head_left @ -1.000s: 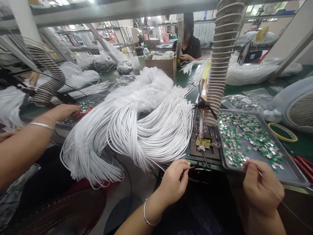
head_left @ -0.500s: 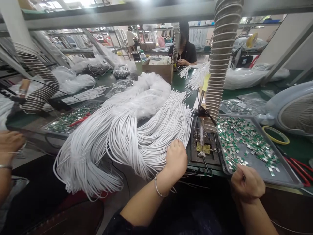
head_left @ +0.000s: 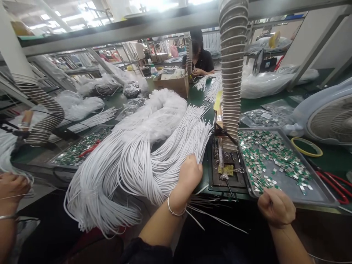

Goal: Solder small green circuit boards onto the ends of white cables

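Observation:
My left hand [head_left: 190, 171] is closed at the right side of a big bundle of white cables [head_left: 140, 161], its fingers curled around white cable. Several loose cable ends [head_left: 217, 216] hang below that wrist, over my lap. My right hand [head_left: 277, 207] is a closed fist at the front edge of a grey tray [head_left: 320, 196]. Small green and silver circuit boards [head_left: 271, 156] lie scattered in the tray. What the right fingers hold, if anything, is hidden. Between my hands stands a soldering fixture [head_left: 227, 170] with a yellowish pad and a metal tip.
A ribbed exhaust hose [head_left: 233, 73] comes down above the fixture. Right of the tray are yellow tape [head_left: 306, 146], red-handled pliers [head_left: 332, 185] and a fan [head_left: 327, 117]. Another person's hand [head_left: 13, 187] is at the far left; a co-worker [head_left: 199, 60] sits across the bench.
The view has shifted slightly. More loose white cable ends now stick out below my left wrist, and that hand is slightly lower on the bundle. My right fist keeps its place by the tray.

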The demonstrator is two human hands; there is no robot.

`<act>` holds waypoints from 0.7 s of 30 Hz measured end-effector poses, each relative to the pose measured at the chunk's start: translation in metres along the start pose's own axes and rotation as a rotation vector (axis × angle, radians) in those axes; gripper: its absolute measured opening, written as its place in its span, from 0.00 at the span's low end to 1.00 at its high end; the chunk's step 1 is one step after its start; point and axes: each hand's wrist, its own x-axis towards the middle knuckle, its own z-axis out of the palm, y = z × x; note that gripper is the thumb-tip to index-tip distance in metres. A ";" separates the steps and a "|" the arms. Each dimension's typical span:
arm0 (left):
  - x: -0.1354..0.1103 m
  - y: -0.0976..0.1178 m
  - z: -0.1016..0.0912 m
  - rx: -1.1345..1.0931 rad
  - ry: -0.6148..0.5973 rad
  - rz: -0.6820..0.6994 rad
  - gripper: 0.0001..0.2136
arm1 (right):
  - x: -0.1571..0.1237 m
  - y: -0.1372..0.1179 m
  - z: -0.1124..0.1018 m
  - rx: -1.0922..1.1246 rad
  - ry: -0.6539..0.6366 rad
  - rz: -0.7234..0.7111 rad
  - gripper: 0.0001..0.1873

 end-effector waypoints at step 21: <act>0.032 -0.026 -0.010 -1.078 -0.317 -0.434 0.15 | -0.006 0.000 -0.003 0.298 -0.047 0.043 0.09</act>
